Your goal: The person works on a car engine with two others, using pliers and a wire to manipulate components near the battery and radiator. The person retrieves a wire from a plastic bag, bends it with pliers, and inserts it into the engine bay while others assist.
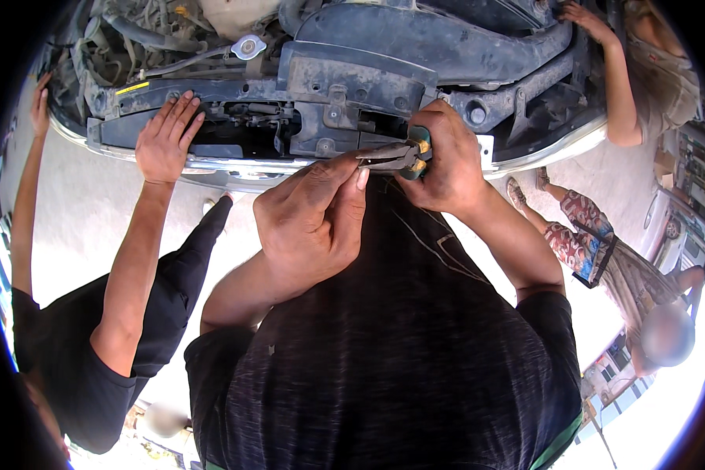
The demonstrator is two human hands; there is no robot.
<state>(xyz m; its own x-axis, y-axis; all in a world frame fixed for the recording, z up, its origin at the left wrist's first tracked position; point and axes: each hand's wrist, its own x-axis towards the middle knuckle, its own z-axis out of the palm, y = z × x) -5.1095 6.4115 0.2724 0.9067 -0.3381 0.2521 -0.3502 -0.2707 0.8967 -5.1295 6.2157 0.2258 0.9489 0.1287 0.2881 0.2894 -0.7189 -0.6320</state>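
Note:
Pliers with green and yellow handles are gripped in my right hand, their jaws pointing left. My left hand is closed in a pinch with thumb and forefinger right at the tips of the jaws. Something small may be between those fingers, but I cannot make it out. Both hands are in front of my chest, just above the front edge of an open car engine bay. Behind them lies a dusty black plastic cover panel.
A silver radiator cap sits at the back left, and a chrome strip runs along the car's front. At left, a co-worker in black rests a hand on the front panel. Another person's hand reaches in at far right; someone in patterned shorts stands nearby.

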